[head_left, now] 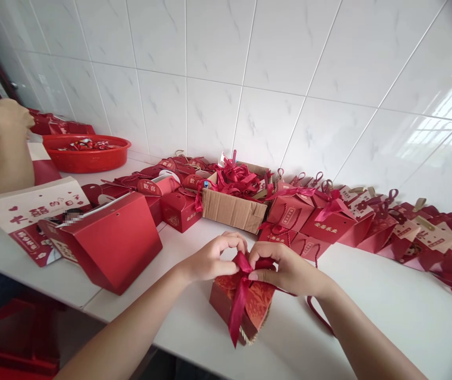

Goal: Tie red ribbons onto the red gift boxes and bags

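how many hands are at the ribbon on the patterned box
2: the left hand on the left of the ribbon, the right hand on its right, both above the patterned box. Some fingertips are hidden.

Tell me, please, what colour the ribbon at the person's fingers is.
The ribbon is a glossy, deep pinkish red; the head view shows it best.

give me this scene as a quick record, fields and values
left hand: holding ribbon
right hand: holding the same ribbon
under hands: small box, ribbon on top
left: large red box, apart from both hands
behind: carton of loose ribbons
far left: red tub with packets, another person's arm
right: rows of boxes along the tiled wall
surface: white table
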`<state>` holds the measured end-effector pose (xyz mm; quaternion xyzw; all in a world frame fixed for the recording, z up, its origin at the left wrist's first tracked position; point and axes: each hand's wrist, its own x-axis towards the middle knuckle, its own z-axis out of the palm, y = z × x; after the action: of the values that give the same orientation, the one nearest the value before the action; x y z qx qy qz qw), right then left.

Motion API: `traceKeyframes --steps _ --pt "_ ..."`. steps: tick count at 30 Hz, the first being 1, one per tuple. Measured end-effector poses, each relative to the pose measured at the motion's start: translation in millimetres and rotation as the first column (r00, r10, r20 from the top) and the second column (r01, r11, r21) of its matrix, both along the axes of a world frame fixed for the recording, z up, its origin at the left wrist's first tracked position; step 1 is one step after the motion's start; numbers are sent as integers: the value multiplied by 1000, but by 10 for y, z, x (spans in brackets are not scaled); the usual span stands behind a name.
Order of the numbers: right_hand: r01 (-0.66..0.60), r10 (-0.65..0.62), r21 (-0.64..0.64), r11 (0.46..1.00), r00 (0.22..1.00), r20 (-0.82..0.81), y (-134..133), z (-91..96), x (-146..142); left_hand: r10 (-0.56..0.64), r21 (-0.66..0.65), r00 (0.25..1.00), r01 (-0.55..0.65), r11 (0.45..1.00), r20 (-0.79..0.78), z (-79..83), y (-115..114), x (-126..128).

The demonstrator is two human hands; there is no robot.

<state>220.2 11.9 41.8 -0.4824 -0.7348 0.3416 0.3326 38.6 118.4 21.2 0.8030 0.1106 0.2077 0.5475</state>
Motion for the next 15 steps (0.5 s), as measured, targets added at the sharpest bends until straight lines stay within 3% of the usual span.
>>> traceKeyframes --steps 8,12,15 --pt "-21 21 -11 1000 999 28 -10 9 9 93 172 990 -110 979 104 -44 -28 17" --pt "-37 38 -4 999 999 26 -7 10 7 211 340 952 -278 898 223 -112 -8 43" --pt "-42 41 7 999 998 50 -9 11 10 217 408 941 -311 858 260 -156 14 52"
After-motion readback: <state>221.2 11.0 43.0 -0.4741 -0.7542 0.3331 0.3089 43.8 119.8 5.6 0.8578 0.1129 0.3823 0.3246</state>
